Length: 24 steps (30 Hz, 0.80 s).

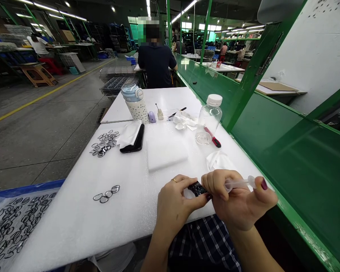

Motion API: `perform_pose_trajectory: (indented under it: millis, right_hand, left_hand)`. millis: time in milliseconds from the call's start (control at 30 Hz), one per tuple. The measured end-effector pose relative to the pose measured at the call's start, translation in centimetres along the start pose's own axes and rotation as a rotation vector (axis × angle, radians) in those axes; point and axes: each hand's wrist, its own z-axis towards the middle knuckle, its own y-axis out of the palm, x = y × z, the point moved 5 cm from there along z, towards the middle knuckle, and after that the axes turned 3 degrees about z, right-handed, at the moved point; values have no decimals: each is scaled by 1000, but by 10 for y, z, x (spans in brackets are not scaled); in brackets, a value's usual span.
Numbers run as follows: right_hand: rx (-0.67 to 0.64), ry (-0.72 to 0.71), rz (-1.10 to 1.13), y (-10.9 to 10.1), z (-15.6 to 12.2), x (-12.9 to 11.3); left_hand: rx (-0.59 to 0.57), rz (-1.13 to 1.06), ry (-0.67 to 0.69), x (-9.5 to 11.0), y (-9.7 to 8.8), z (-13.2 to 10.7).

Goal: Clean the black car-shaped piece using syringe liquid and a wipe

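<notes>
My left hand (174,200), with a ring on one finger, pinches a small shiny black part (197,188) near the table's front edge. Fingers cover much of that part, so its full shape is hidden. In my right hand (235,206) is a translucent plastic syringe (240,183), its thumb on the plunger end. The syringe's front end lies hidden behind the curled fingers, close to the black part; I cannot tell if they touch. Several thin black-rimmed rings (106,195) lie left of my hands. A larger heap of rings (104,141) is farther back.
On the white foam-covered table (82,226) are a foam pad (167,153), a black phone (136,142) under a tissue, a tumbler (136,104), a clear bottle (209,121) and crumpled tissue (219,160). A green conveyor (289,151) runs along the right. A person (155,64) sits ahead.
</notes>
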Motion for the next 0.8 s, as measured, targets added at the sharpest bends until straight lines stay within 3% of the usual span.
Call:
perform_pose_trajectory:
  millis: [200,333,367,400,467,533,600,667,733,800]
  right_hand:
    - [22,15,-174,13,4,-23]
    - [119,-300,-52,27,47,-39]
    - [140,-356,-15,28,63,-31]
    - [112,-321,-25,30,79,-16]
    - [77,-106,-170,30,107,23]
    - [128,-52,-246,20,118,45]
    - [188,-113,-266,5,112,42]
    - [257,-240,-326,-16,95,17]
    - [369,-348,-568,-46,74,-13]
    - [412,-264,-871,-80,59,-30]
  left_hand:
    - [-15,40,26,-2,2,-1]
    - [-40,94,69,-2,2,-3]
    - [-50,104,78,-2,1,-4]
    - [-61,111,88,-2,1,-4]
    - [-82,115,117,-1,0,-5]
    - [-96,112,150,0,-1,-6]
    - [-94,115,168,0,-1,-7]
    - [-73,136,181,-1,-1,-7]
    - [-40,171,204,-2,0,-7]
    - [-18,206,227,-3,1,-7]
